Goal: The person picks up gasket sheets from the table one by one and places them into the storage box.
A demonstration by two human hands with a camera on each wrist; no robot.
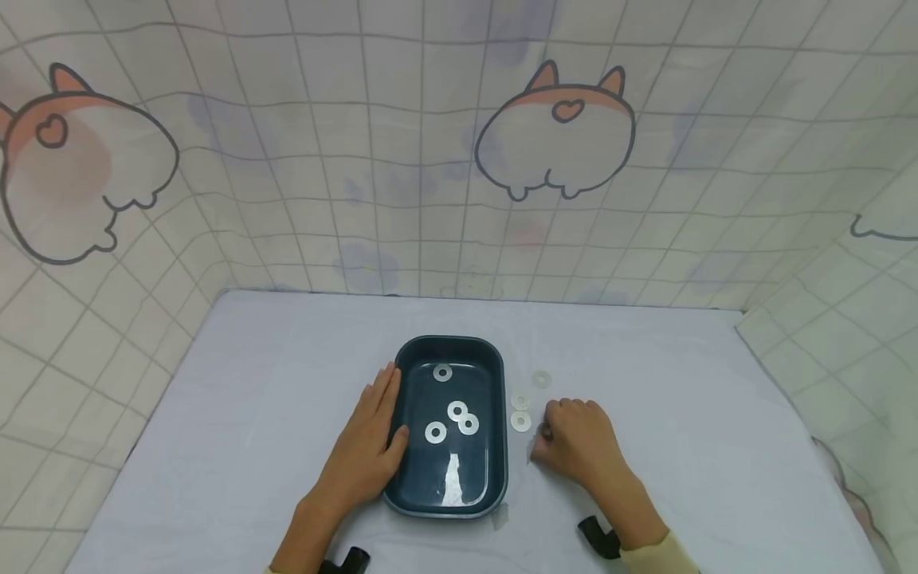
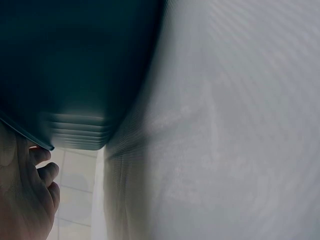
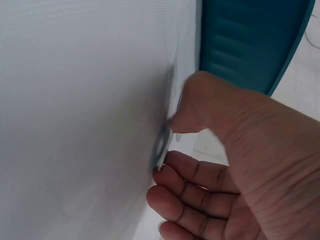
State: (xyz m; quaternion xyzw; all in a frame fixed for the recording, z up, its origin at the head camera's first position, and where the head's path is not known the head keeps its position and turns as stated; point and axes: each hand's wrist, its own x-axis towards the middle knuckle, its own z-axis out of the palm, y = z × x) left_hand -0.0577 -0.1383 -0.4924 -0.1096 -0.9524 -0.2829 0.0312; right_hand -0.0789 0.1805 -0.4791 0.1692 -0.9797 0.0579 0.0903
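A dark teal rectangular tray point(image 1: 446, 513) lies on the white-covered table, with several flat ring washers point(image 1: 435, 432) inside, two of them overlapping. My left hand point(image 1: 366, 450) rests along the tray's left side, fingers straight and thumb over the rim. In the left wrist view, the left hand's fingers point(image 2: 48, 172) show beside the tray's rim. Right of the tray, my right hand point(image 1: 577, 442) is low at the table, fingers curled. In the right wrist view, its thumb and fingertips pinch a washer point(image 3: 161, 145) held on edge close to the cloth.
Three pale washers point(image 1: 521, 421) lie on the cloth between the tray and the right hand. A clear scrap point(image 1: 500, 516) is by the tray's lower right corner. Black wrist devices point(image 1: 598, 538) sit under both forearms. A tile-patterned curtain point(image 1: 430, 199) encloses the table's back and sides.
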